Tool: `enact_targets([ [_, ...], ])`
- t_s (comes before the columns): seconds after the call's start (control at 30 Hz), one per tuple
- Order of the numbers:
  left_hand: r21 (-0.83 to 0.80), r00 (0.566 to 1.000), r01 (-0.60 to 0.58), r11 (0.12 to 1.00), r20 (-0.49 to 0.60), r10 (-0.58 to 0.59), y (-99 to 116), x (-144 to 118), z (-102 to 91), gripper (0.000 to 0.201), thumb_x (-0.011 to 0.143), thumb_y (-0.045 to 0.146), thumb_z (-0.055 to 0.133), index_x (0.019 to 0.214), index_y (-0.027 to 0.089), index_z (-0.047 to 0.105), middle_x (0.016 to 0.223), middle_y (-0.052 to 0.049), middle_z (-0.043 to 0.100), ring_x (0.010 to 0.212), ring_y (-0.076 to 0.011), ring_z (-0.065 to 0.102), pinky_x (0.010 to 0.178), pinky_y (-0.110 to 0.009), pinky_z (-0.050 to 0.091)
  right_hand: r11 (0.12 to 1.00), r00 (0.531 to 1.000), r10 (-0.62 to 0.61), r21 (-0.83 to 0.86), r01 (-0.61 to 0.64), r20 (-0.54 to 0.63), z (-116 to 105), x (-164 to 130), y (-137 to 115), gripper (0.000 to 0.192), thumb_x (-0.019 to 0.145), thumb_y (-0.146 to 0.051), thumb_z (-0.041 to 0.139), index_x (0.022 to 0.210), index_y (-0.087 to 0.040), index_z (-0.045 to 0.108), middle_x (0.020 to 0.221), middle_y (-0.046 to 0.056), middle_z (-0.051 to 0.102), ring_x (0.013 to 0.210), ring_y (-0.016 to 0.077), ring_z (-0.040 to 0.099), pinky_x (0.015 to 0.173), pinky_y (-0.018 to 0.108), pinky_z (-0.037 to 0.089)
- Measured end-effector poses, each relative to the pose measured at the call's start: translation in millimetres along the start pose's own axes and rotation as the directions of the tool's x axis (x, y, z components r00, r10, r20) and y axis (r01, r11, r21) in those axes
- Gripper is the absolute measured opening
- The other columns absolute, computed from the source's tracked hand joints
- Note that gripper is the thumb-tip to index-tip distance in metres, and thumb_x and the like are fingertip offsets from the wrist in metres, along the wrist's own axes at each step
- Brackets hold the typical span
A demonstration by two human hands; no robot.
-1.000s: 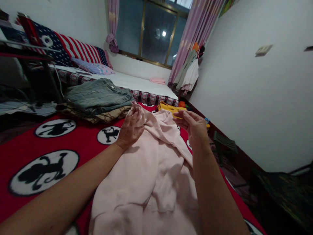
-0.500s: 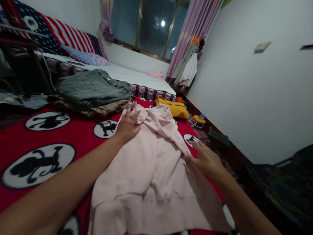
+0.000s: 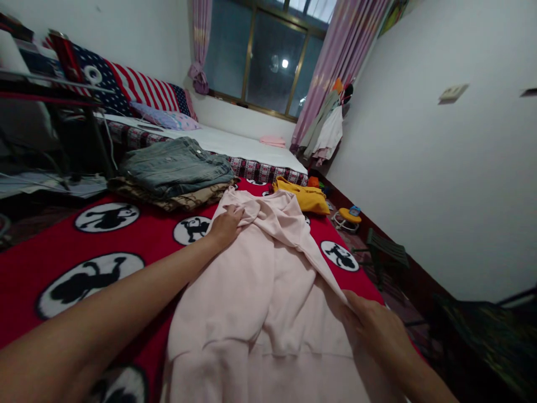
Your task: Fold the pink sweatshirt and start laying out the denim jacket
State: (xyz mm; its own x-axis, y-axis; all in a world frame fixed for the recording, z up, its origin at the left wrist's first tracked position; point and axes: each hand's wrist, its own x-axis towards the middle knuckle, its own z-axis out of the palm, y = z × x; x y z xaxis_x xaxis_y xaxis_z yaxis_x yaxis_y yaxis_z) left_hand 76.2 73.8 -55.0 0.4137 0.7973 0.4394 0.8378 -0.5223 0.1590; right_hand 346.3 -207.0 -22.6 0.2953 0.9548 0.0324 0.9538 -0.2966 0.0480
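A pale pink sweatshirt (image 3: 229, 296) lies spread on a red blanket (image 3: 159, 257), its sleeves laid over its front and its wide hem towards me. My left hand (image 3: 227, 225) is closed on cloth near the shoulder at the left of the collar, fingers curled into the folds. At the right side edge, lower down, my right hand (image 3: 377, 327) is closed around the sweatshirt's cloth by the sleeve's end; its fingertips are partly hidden.
Folded jeans (image 3: 180, 165) lie on brown patterned cloth (image 3: 184, 200) at the back left. A folded yellow garment (image 3: 308, 196) is behind the collar. Beyond stands a bed (image 3: 247, 146) with a white top. Right of the blanket are a small yellow stool (image 3: 349, 215) and a dark folding stool (image 3: 386, 249).
My left hand's fingers, spread on the cloth before, have curled into it. My right hand has moved down along the side edge and closed on the cloth. The view has tilted slightly upward.
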Motion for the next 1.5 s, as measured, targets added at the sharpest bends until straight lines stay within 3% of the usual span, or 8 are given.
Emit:
enact_targets([
  [0.13,-0.008,0.992,-0.115,0.993,0.048,0.115,-10,28,-23.1,0.031,0.081,0.024,0.056,0.111,0.019,0.064,0.113,-0.010,0.063,0.098,-0.0234,0.063,0.082,-0.029,0.050,0.951,0.996,-0.034,0.303,0.058,-0.085,-7,4,2,0.027,0.088,-0.036,0.041,0.078,-0.022,0.062,0.070,0.005,0.067,0.067,0.0239,0.065,0.058,0.029,0.040],
  [0.3,0.037,0.982,-0.065,0.997,-0.178,0.071,-23,73,-94.3,0.020,0.080,0.020,0.056,0.095,0.009,0.063,0.093,-0.007,0.067,0.092,-0.0202,0.063,0.081,-0.027,0.047,0.665,0.996,-0.061,0.742,0.086,-0.061,-35,13,-19,0.034,0.084,-0.048,0.052,0.088,-0.018,0.067,0.076,0.004,0.068,0.071,0.0218,0.063,0.058,0.027,0.044],
  [0.57,0.096,0.944,0.034,0.995,-0.329,-0.001,-67,79,-168.2,0.036,0.092,0.028,0.037,0.098,-0.001,0.058,0.108,-0.007,0.063,0.115,-0.0235,0.054,0.097,-0.032,0.036,0.574,0.948,-0.311,0.782,0.245,-0.068,-57,3,-90,0.030,0.085,-0.041,0.057,0.097,-0.018,0.071,0.078,0.002,0.068,0.069,0.0161,0.060,0.059,0.023,0.041],
  [0.7,0.123,0.970,0.086,0.989,-0.237,-0.054,-113,45,-158.2,0.033,0.092,0.021,0.042,0.113,-0.001,0.054,0.111,-0.007,0.061,0.118,-0.0271,0.050,0.102,-0.041,0.032,0.628,0.872,-0.480,0.733,0.262,0.099,-48,-2,-101,0.028,0.084,-0.043,0.062,0.095,-0.020,0.074,0.069,0.001,0.068,0.062,0.0141,0.060,0.056,0.022,0.038],
  [0.83,0.177,0.964,0.196,0.964,-0.215,-0.156,-131,7,-141.8,0.029,0.088,0.014,0.050,0.113,0.007,0.061,0.137,-0.013,0.045,0.128,-0.0337,0.039,0.105,-0.050,0.032,0.688,0.901,-0.433,0.657,0.309,0.030,-34,3,-104,0.027,0.084,-0.040,0.062,0.100,-0.022,0.072,0.082,0.002,0.071,0.068,0.0134,0.061,0.061,0.022,0.039],
  [1.17,-0.279,0.942,-0.337,0.899,-0.093,0.324,2,-19,-30.3,0.033,0.089,0.033,0.056,0.117,0.018,0.065,0.121,-0.010,0.062,0.115,-0.0238,0.055,0.100,-0.038,0.043,0.790,0.853,-0.496,0.493,0.365,0.163,-28,52,-118,0.023,0.083,-0.036,0.061,0.070,-0.019,0.070,0.060,0.001,0.065,0.055,0.0121,0.055,0.051,0.022,0.031],
  [1.37,-0.284,0.954,-0.301,0.910,-0.084,0.289,33,-39,-5.9,0.019,0.089,0.029,0.057,0.089,0.018,0.072,0.099,-0.008,0.065,0.094,-0.0230,0.059,0.086,-0.038,0.045,0.697,0.876,-0.281,0.544,0.467,-0.392,-50,163,-115,0.016,0.081,-0.027,0.059,0.079,-0.017,0.071,0.075,0.004,0.071,0.065,0.0151,0.061,0.063,0.025,0.045],
  [1.5,-0.253,0.938,-0.345,0.904,-0.088,0.334,32,-41,-11.7,0.018,0.090,0.026,0.054,0.089,0.017,0.070,0.093,-0.008,0.064,0.090,-0.0223,0.057,0.083,-0.038,0.044,0.742,0.864,-0.189,0.508,0.437,-0.468,-58,243,-124,0.022,0.082,-0.019,0.053,0.094,-0.015,0.071,0.084,0.006,0.072,0.069,0.0157,0.065,0.067,0.026,0.049],
])
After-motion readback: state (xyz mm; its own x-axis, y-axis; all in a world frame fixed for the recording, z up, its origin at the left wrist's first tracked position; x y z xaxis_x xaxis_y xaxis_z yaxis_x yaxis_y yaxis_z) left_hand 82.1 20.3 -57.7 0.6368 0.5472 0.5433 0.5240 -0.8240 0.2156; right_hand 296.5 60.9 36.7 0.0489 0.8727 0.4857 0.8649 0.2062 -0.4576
